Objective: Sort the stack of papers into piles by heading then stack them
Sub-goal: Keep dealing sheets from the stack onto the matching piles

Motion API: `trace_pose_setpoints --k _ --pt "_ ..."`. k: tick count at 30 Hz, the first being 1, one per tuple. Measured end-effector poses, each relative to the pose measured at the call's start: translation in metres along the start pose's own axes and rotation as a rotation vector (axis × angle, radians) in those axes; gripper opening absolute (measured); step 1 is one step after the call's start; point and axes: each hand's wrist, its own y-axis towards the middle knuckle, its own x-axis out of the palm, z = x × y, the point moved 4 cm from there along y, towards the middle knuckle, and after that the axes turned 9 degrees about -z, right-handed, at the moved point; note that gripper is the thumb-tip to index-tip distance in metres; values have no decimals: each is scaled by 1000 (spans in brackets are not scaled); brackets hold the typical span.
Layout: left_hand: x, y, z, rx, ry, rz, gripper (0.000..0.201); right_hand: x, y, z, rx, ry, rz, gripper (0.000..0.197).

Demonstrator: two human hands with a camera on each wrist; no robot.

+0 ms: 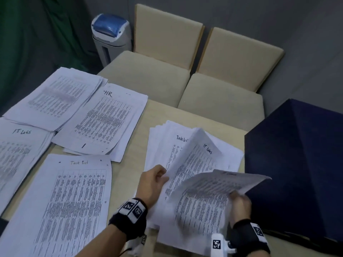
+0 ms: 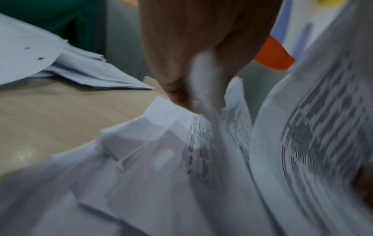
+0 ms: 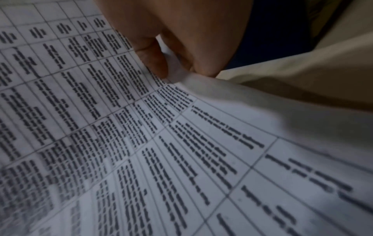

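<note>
Beige worktop (image 1: pixel 128 175) under scattered papers. Left hand (image 1: pixel 155 184) pinches left edge of lifted IT Logs sheet (image 1: pixel 196 154); right hand (image 1: pixel 240 202) pinches second raised sheet (image 1: pixel 213 193) at its right edge. Unsorted stack (image 1: pixel 159 145) lies beneath both, Task List heading showing. Sorted piles: Task List pile (image 1: pixel 70 201) at 9 o'clock, HR pile (image 1: pixel 107 121) at 11, IT Logs pile (image 1: pixel 16 149) far 9, fourth pile (image 1: pixel 55 97) at 10.
</note>
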Motion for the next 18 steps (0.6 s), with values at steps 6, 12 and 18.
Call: trace_pose_setpoints --k 6,12,18 --pt "-7 -5 -3 -85 -191 20 30 16 10 -3 69 20 -112 16" --pt "-2 -7 -20 -195 -229 172 42 6 3 -13 -6 -114 60 6" --pt "-2 -2 -37 -389 -64 239 24 -1 -3 -12 -50 -91 64 9"
